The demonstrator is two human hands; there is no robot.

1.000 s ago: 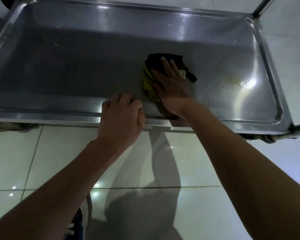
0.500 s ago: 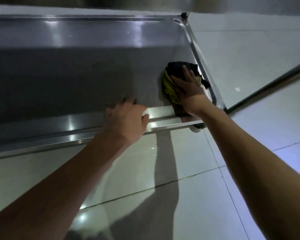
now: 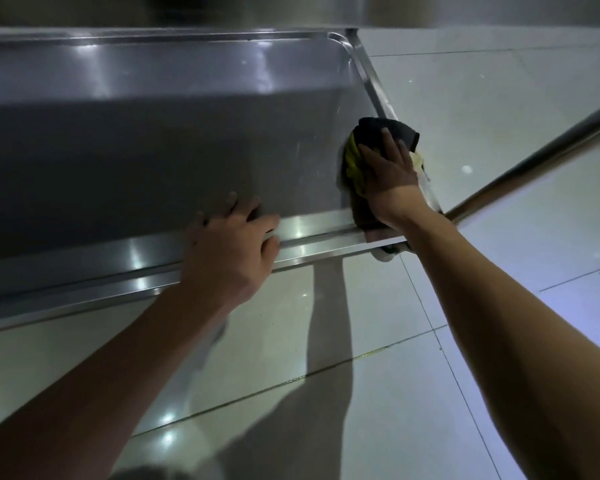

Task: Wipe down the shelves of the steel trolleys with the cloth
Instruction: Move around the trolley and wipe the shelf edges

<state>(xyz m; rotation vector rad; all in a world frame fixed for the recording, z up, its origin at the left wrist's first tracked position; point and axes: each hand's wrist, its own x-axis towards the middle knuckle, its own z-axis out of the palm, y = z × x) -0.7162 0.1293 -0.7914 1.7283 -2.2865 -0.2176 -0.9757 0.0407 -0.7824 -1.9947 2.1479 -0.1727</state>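
A low steel trolley shelf [image 3: 160, 140] with a raised rim fills the upper left of the head view. A bunched black and yellow cloth [image 3: 378, 133] lies at the shelf's near right corner, against the right rim. My right hand [image 3: 388, 174] presses flat on the cloth with straight fingers. My left hand [image 3: 232, 244] rests on the near rim, fingers curled over its edge onto the shelf. The cloth's lower part is hidden under my right hand.
A steel trolley bar [image 3: 541, 154] runs diagonally across the right side. Glossy white floor tiles [image 3: 465, 98] surround the trolley. A white caster [image 3: 387, 254] peeks out below the near right corner. Another steel surface [image 3: 257, 8] spans the top edge.
My right hand has slid the cloth from the shelf's middle to its right end. The view has swung right, and my left hand keeps to the near rim.
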